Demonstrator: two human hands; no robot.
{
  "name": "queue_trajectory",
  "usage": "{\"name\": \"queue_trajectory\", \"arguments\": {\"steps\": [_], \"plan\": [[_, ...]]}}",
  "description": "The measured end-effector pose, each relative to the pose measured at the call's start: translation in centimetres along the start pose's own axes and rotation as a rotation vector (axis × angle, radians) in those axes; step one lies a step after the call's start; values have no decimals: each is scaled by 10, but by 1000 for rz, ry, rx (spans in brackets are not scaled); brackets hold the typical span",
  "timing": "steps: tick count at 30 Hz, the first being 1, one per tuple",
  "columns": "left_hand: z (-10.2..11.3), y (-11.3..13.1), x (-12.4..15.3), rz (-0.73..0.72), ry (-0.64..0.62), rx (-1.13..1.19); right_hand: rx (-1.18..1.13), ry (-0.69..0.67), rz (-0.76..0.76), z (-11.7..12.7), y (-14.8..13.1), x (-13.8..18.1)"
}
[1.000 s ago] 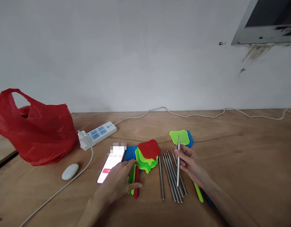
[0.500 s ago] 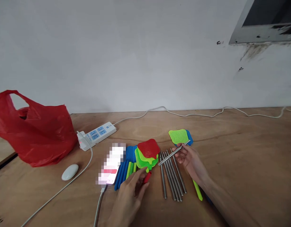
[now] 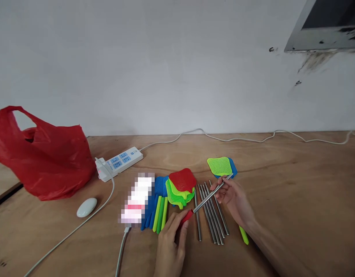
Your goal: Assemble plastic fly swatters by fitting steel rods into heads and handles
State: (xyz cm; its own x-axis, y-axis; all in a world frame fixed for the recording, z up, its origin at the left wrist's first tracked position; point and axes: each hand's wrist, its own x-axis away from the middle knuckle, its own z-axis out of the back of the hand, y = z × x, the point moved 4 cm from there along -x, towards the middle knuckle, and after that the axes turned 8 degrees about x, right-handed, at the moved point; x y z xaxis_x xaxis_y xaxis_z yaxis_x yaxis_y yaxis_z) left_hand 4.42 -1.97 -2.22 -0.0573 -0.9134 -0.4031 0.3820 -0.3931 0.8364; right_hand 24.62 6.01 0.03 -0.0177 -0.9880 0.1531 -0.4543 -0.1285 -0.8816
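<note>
My left hand (image 3: 172, 241) is closed around a red handle grip (image 3: 187, 216), its open end tilted up to the right. In my right hand (image 3: 233, 198) a metal rod (image 3: 210, 197) is pinched near its upper end. The rod's lower end meets the mouth of the red grip; whether it is inside I cannot tell. Beneath the held rod lie several loose metal rods (image 3: 214, 227). Mesh fly swatter heads are piled beside them, a red one (image 3: 182, 179) on top of green ones (image 3: 173, 198). Green and yellow handle grips (image 3: 160, 215) lie left of my left hand.
A phone (image 3: 138, 198) on a cable lies left of the blue mesh head (image 3: 161, 186). Farther left are a white mouse (image 3: 86, 207), a power strip (image 3: 121, 162) and a red plastic bag (image 3: 50, 161). Another yellow-green swatter head (image 3: 219, 166) lies behind my right hand.
My left hand has moved right and slightly down with the red grip, bringing its open end to the rod's lower end. My right hand still holds the rod.
</note>
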Motion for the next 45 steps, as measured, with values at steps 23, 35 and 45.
{"name": "queue_trajectory", "arguments": {"steps": [23,35,45], "plan": [[1,-4,-2,152,-41,162,56,-48,-11,-1,6,-4],[1,-8,0,185,-54,133,100,-192,-134,-17,33,7],[0,-6,-3,193,-43,122,56,-172,-120,-20,31,9]]}}
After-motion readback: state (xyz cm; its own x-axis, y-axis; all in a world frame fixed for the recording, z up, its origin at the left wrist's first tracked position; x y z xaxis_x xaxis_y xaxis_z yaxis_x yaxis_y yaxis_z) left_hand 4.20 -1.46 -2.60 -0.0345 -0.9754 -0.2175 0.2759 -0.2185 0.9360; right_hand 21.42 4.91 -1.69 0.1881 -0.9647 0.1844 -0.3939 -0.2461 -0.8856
